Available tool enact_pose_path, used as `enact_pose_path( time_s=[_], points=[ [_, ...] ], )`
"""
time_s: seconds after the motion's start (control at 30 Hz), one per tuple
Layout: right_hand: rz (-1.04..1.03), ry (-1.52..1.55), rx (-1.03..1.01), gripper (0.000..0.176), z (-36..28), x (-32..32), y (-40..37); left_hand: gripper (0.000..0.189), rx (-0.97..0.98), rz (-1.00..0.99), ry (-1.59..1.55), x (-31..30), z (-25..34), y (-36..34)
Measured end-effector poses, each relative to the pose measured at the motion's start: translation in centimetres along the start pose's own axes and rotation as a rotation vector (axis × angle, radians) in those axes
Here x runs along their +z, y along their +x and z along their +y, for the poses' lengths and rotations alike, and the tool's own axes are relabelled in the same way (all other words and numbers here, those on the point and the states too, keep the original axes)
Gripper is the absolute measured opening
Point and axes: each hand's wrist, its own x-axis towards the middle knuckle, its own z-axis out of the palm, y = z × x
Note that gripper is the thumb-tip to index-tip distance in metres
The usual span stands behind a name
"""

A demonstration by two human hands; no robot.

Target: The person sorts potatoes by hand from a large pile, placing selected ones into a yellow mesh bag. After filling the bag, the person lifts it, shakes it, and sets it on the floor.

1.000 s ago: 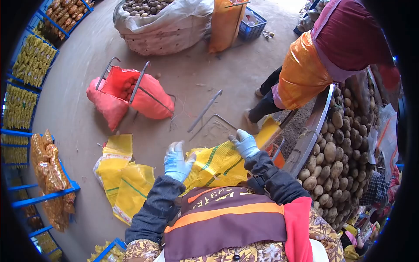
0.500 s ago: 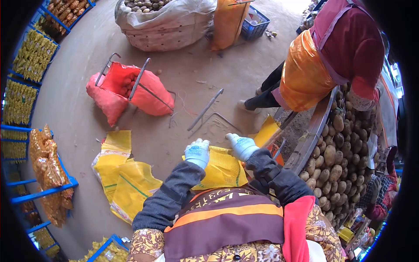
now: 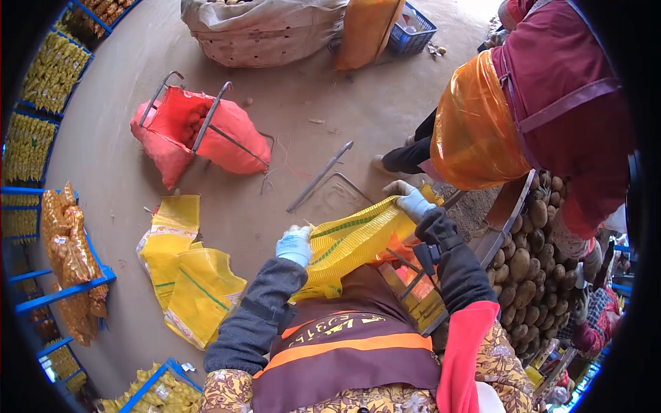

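Observation:
In front of my apron, a yellow mesh bag [image 3: 351,237] with green stripes is stretched between my two gloved hands. My left hand [image 3: 295,246] is closed on its left edge, and my right hand [image 3: 411,199] grips its upper right edge, farther forward. More yellow bags [image 3: 200,282] lie on the floor to the left. Ahead, a bent metal rod frame [image 3: 323,175] stands on the floor. An orange bag [image 3: 396,251] and metal bars show beside my right forearm.
A red sack [image 3: 234,138] is held open by a metal frame. A person [image 3: 551,89] stands at right beside heaped potatoes [image 3: 527,275]. Blue racks [image 3: 62,292] with bagged goods line the left. A large white sack [image 3: 268,31] and blue crate [image 3: 411,31] are at the back.
My hands have moved apart, the right one outward and up, spreading the yellow bag wider. The person at right has leaned closer over the potatoes. The whole view has shifted slightly.

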Motion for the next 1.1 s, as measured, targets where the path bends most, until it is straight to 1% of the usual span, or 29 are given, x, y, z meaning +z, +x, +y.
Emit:
enact_pose_path(
  time_s=[0.03,0.07,0.1,0.13,0.17,0.23,0.27,0.3,0.33,0.37,0.4,0.43,0.47,0.5,0.53,0.57,0.6,0.63,0.7,0.73,0.77,0.8,0.83,0.9,0.93,0.97,1.03,1.07,1.1],
  points=[
    [-0.015,0.023,0.000,0.023,-0.2,0.1,0.4,0.034,-0.013,0.003,-0.001,0.5,-0.8,0.3],
    [-0.063,-0.004,0.020,0.014,0.2,-0.3,0.9,0.036,-0.016,-0.008,-0.012,1.2,-1.6,0.4],
    [-0.073,-0.001,0.023,0.014,0.4,-0.9,1.6,0.038,-0.018,-0.022,-0.024,1.4,-2.0,0.1],
    [-0.116,-0.091,0.062,0.012,0.6,-1.7,2.2,0.034,-0.019,-0.005,-0.100,1.7,-2.4,-0.1],
    [-0.160,-0.182,0.101,0.014,0.8,-2.5,2.9,0.034,-0.028,-0.011,-0.099,2.0,-2.6,0.0],
    [-0.102,-0.418,0.152,0.026,-0.9,-3.3,3.9,0.036,-0.064,-0.161,-0.280,1.3,-2.3,-0.1],
    [-0.084,-0.456,0.133,0.026,-1.5,-3.4,4.4,0.036,-0.070,-0.162,-0.278,2.3,-2.8,0.0],
    [-0.064,-0.492,0.113,0.027,-1.9,-3.3,4.8,0.030,-0.027,-0.031,-0.331,4.0,-3.6,-0.1],
    [-0.067,-0.491,0.111,0.027,-2.8,-3.1,5.1,0.025,0.017,0.102,-0.383,4.2,-3.5,0.0],
    [-0.266,-0.776,0.000,0.026,-3.8,-2.7,5.3,0.025,0.015,0.104,-0.382,4.3,-3.7,0.3],
    [-0.469,-1.058,-0.117,0.026,-4.8,-2.1,5.5,0.029,-0.073,0.050,-0.489,3.0,-2.9,0.3],
    [-0.619,-1.303,-0.061,0.028,-6.0,-1.0,5.9,0.034,-0.162,-0.006,-0.595,2.0,-2.3,0.2],
    [-0.523,-1.326,-0.121,0.028,-5.6,-0.8,6.0,0.034,-0.164,-0.007,-0.595,1.5,-2.1,0.0],
    [-0.424,-1.348,-0.181,0.029,-4.8,-0.8,6.3,0.034,-0.164,0.054,-0.594,1.1,-1.9,0.0],
    [-0.258,-1.099,-0.169,0.027,-4.1,-1.3,7.1,0.033,-0.163,0.115,-0.594,1.0,-1.8,0.0],
    [-0.098,-0.848,-0.156,0.025,-3.0,-2.1,8.1,0.033,-0.164,0.117,-0.598,1.2,-1.5,-0.1],
    [0.003,-0.590,-0.254,0.019,-1.2,-2.5,9.3,0.033,-0.077,0.183,-0.614,1.6,-1.1,-0.3],
    [0.108,-0.347,-0.241,0.015,-1.1,-1.9,9.7,0.033,0.010,0.249,-0.628,1.9,-0.8,-0.6],
    [0.183,-0.238,-0.252,0.016,-1.3,-1.3,10.3,0.031,0.048,0.285,-0.590,3.0,-0.1,-1.2],
    [0.178,-0.238,-0.258,0.016,-1.4,-0.9,10.4,0.031,-0.023,0.190,-0.607,3.4,0.2,-1.5],
    [0.161,-0.062,-0.234,0.017,-1.4,-0.2,10.4,0.030,-0.095,0.095,-0.625,3.7,0.3,-1.7],
    [0.142,0.115,-0.208,0.018,-1.3,0.2,10.3,0.031,-0.169,0.054,-0.684,4.0,0.1,-2.0],
    [0.139,0.113,-0.210,0.018,-1.2,0.2,10.2,0.031,-0.171,0.058,-0.687,4.2,-0.1,-2.3],
    [-0.008,-0.171,-0.117,0.019,-1.0,0.5,10.4,0.033,-0.231,0.069,-0.851,4.3,-1.0,-2.5],
    [-0.099,-0.130,-0.033,0.025,-2.0,0.9,9.7,0.034,-0.253,0.103,-0.819,3.9,-1.1,-2.5],
    [-0.101,-0.127,-0.033,0.025,-3.0,1.2,9.1,0.034,-0.256,0.103,-0.817,4.4,-1.9,-2.3],
    [-0.276,-0.469,-0.122,0.035,-4.7,1.5,7.8,0.029,-0.294,0.222,-0.945,6.4,-4.3,-1.4],
    [-0.281,-0.511,-0.121,0.043,-5.6,1.4,7.3,0.028,-0.305,0.237,-0.966,7.1,-5.5,-1.0],
    [-0.280,-0.511,-0.120,0.043,-5.7,1.3,7.4,0.028,-0.304,0.236,-0.967,6.5,-5.5,-1.0]
  ],
)
